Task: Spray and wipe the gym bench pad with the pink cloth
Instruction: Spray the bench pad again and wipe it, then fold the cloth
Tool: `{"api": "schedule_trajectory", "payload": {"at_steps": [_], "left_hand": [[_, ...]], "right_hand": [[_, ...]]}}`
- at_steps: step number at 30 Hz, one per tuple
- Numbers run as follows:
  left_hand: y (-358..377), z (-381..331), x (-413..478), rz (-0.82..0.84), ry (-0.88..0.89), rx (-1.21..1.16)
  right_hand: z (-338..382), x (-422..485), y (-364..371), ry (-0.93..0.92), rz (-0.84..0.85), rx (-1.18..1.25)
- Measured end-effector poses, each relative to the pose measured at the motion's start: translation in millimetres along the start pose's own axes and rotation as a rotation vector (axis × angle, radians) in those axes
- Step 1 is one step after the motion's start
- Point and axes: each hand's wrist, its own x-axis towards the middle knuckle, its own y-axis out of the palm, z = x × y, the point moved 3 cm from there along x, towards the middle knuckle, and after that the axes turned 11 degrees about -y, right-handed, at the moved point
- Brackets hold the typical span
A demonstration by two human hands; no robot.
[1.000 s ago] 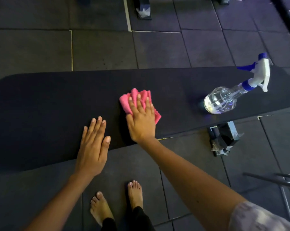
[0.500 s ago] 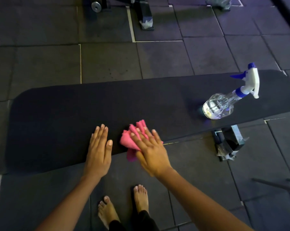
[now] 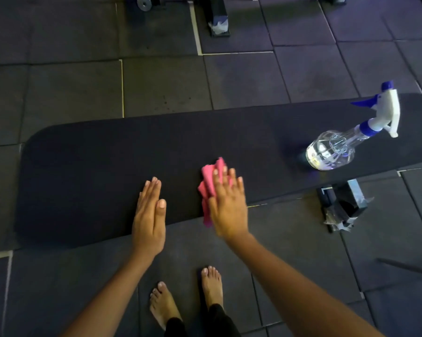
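Note:
The long black bench pad stretches across the view from left to right. My right hand presses flat with straight fingers on the crumpled pink cloth at the pad's near edge; part of the cloth hangs over that edge. My left hand rests flat on the pad just left of the cloth, fingers together. A clear spray bottle with a white and blue trigger head stands on the pad at the right.
Dark rubber floor tiles surround the bench. A black bench foot sits under the pad at the right. Dark equipment bases stand at the far top. My bare feet stand close to the pad's near edge.
My right hand slid the cloth from the pad's middle toward the near edge, then turned so its fingers point away again. The left hand stayed flat in place.

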Motion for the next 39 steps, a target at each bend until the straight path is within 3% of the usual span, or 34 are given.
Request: {"api": "schedule_trajectory", "payload": {"at_steps": [3, 6, 10, 12, 15, 17, 21, 22, 25, 27, 30, 32, 35, 39], "left_hand": [[-11, 0, -1, -0.105, -0.046, -0.148], [-28, 3, -3, -0.199, -0.022, -0.129], [-44, 15, -8, -0.152, -0.031, -0.009], [-51, 20, -14, -0.109, -0.043, 0.062], [-61, 26, -22, -0.126, -0.062, 0.083], [-69, 30, -26, -0.160, -0.101, 0.061], [-79, 41, -37, -0.180, -0.115, 0.056], [-80, 43, -38, -0.176, -0.102, 0.070], [-84, 47, -39, -0.165, -0.072, 0.124], [-86, 50, -37, -0.152, -0.063, 0.167], [-87, 54, -33, -0.105, -0.034, 0.290], [-90, 59, -32, -0.092, -0.039, 0.342], [-97, 70, -32, -0.089, -0.059, 0.377], [-111, 87, -35, -0.106, -0.087, 0.386]], "right_hand": [[35, -9, 16, -0.103, 0.048, 0.087], [65, -14, 31, -0.219, 0.124, 0.106], [91, -21, 35, -0.328, 0.178, 0.242], [97, -23, 21, -0.242, 0.175, 0.487], [79, -24, -19, 0.187, 0.026, 0.911], [59, -20, -53, 0.281, -0.036, 0.974], [25, -1, -132, 0.251, -0.491, 0.842], [21, 5, -138, 0.212, -0.528, 0.846], [20, 23, -120, 0.079, -0.432, 0.741], [23, 31, -86, -0.031, -0.235, 0.562], [23, 23, -20, -0.168, 0.163, -0.003], [20, 16, 2, -0.068, 0.147, -0.140], [24, 17, 11, 0.167, 0.006, -0.046], [54, 22, 27, 0.141, -0.019, -0.071]]}}
